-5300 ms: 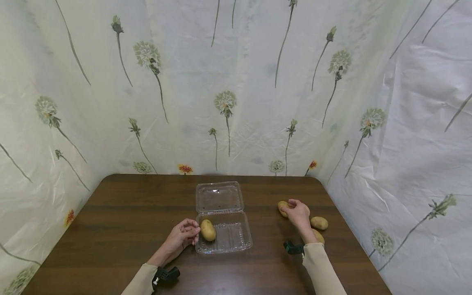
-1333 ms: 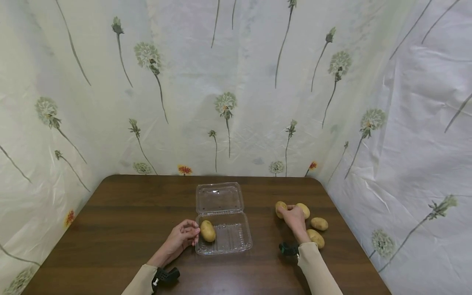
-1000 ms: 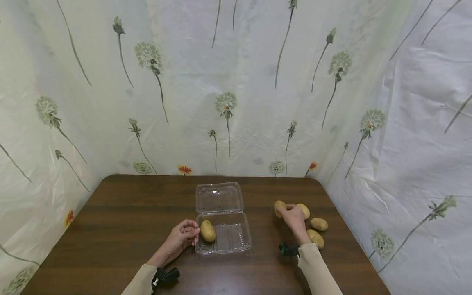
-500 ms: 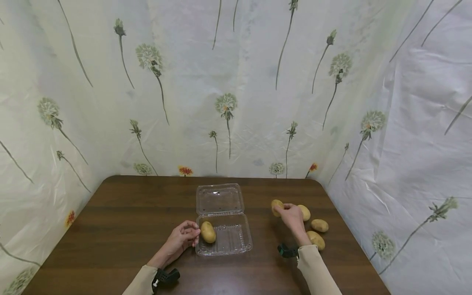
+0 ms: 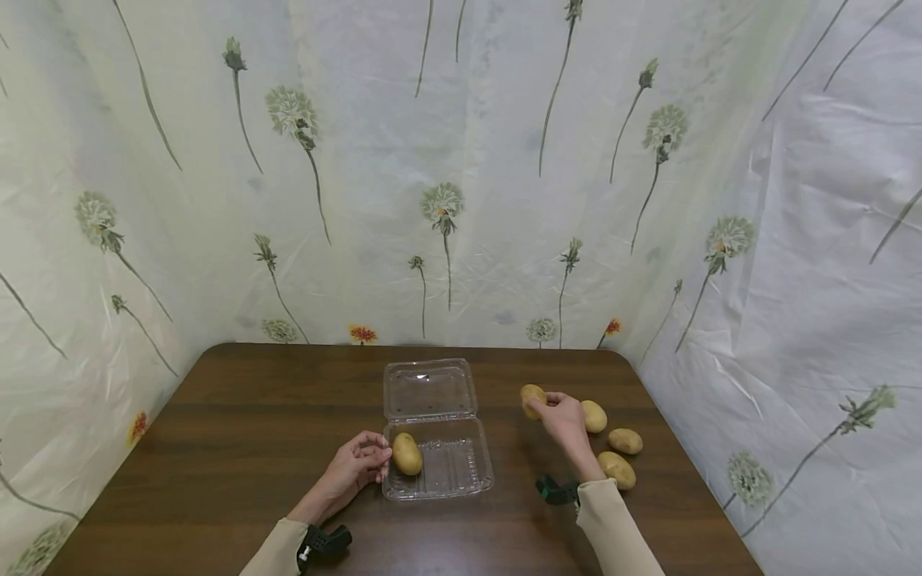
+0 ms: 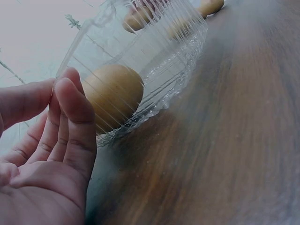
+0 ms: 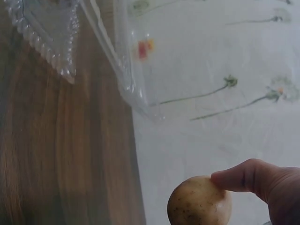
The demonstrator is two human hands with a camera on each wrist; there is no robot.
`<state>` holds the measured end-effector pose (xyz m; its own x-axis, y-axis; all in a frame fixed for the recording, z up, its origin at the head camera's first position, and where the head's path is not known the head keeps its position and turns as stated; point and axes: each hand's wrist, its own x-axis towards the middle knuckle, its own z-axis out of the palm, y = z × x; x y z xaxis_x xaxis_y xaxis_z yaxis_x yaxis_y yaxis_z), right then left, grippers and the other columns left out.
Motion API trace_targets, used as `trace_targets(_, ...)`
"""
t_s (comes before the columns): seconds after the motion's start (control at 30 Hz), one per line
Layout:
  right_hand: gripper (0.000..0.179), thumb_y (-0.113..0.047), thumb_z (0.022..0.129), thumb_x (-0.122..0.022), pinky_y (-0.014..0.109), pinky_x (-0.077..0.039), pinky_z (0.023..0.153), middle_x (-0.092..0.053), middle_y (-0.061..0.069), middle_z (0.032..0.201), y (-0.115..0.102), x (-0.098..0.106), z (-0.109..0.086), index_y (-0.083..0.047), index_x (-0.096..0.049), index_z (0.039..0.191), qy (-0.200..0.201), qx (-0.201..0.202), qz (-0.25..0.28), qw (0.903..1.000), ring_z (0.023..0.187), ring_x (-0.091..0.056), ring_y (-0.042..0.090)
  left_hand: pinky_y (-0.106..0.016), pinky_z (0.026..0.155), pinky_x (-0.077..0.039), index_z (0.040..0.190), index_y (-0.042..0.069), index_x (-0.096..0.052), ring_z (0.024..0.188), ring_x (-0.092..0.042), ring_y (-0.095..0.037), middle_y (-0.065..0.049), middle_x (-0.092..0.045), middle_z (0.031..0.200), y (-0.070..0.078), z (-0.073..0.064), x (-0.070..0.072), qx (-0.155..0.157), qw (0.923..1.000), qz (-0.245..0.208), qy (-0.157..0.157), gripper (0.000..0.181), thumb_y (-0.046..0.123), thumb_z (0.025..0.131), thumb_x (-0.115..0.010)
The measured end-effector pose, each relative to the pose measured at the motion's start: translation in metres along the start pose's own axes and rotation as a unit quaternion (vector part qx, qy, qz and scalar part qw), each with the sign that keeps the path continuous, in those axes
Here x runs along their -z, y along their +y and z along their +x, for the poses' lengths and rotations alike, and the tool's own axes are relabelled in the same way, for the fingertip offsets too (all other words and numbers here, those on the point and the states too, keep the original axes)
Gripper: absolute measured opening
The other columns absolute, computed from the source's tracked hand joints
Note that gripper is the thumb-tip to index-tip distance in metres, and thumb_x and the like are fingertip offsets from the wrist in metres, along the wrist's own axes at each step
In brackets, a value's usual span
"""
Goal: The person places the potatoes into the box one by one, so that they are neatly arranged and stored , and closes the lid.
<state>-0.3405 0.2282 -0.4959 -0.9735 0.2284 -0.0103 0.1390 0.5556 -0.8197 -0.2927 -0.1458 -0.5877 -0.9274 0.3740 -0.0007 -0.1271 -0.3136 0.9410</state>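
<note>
A clear plastic clamshell container (image 5: 454, 468) lies on the table with its lid folded back. One potato (image 5: 407, 454) rests at the left end of its base. My left hand (image 5: 353, 470) pinches the container's left rim between thumb and fingers, as the left wrist view shows close up. To the right of the container, my right hand (image 5: 565, 418) holds another potato (image 5: 532, 401) by its fingertips, seemingly just above the table. In the right wrist view the thumb presses on that speckled potato (image 7: 199, 202); the other fingers are hidden there.
Three loose potatoes lie on the right: one (image 5: 594, 417) just behind the right hand, one (image 5: 625, 441) farther right, one (image 5: 616, 470) beside the right wrist. The brown wooden table (image 5: 274, 400) backs onto a flower-patterned curtain (image 5: 490, 200).
The right hand has moved left and slightly up with the potato, away from the loose ones. The left hand and the container have stayed in place.
</note>
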Motion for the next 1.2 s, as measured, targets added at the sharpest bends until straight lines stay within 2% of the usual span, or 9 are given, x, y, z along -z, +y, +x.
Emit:
trace_targets(0.37, 0.055, -0.036, 0.085, -0.067, 0.041, -0.050, 0.086, -0.065, 0.019, 0.115, -0.014, -0.004, -0.010, 0.001, -0.059, 0.124, -0.008, -0.001, 0.008, 0.9999, 0.101, -0.062, 0.029, -0.023, 0.060, -0.048, 0.107, 0.006, -0.046, 0.067, -0.060, -0.010, 0.002, -0.063, 0.078, 0.000, -0.002, -0.001, 0.003, 1.0000, 0.004, -0.006, 0.013, 0.005, 0.097, -0.054)
trace_targets(0.6, 0.053, -0.037, 0.086, -0.066, 0.039, -0.050, 0.084, -0.066, 0.018, 0.113, -0.021, -0.006, -0.013, 0.000, -0.060, 0.124, -0.014, -0.001, 0.007, 0.9999, 0.099, -0.062, 0.028, -0.023, 0.061, -0.048, 0.108, 0.005, -0.046, 0.067, -0.060, -0.010, 0.002, -0.063, 0.078, 0.001, -0.002, -0.001, 0.002, 1.0000, 0.000, -0.009, 0.013, 0.005, 0.098, -0.054)
trace_targets(0.93, 0.050, -0.036, 0.086, -0.066, 0.040, -0.051, 0.084, -0.068, 0.016, 0.112, -0.033, -0.010, -0.020, -0.002, -0.062, 0.122, -0.025, 0.023, 0.006, 0.9994, 0.100, -0.064, 0.027, -0.023, 0.060, -0.048, 0.108, 0.005, -0.046, 0.067, -0.060, -0.010, 0.002, -0.063, 0.078, 0.001, -0.001, 0.000, 0.005, 1.0000, 0.004, -0.007, 0.013, 0.007, 0.098, -0.054)
trace_targets(1.2, 0.048, -0.036, 0.085, -0.067, 0.037, -0.051, 0.080, -0.069, 0.015, 0.110, -0.043, -0.015, -0.024, -0.002, -0.065, 0.119, -0.034, 0.037, 0.005, 0.9987, 0.097, -0.064, 0.025, -0.023, 0.061, -0.048, 0.107, 0.007, -0.046, 0.067, -0.060, -0.010, 0.002, -0.063, 0.079, 0.001, -0.001, 0.000, 0.004, 1.0000, 0.006, -0.005, 0.013, 0.007, 0.097, -0.055)
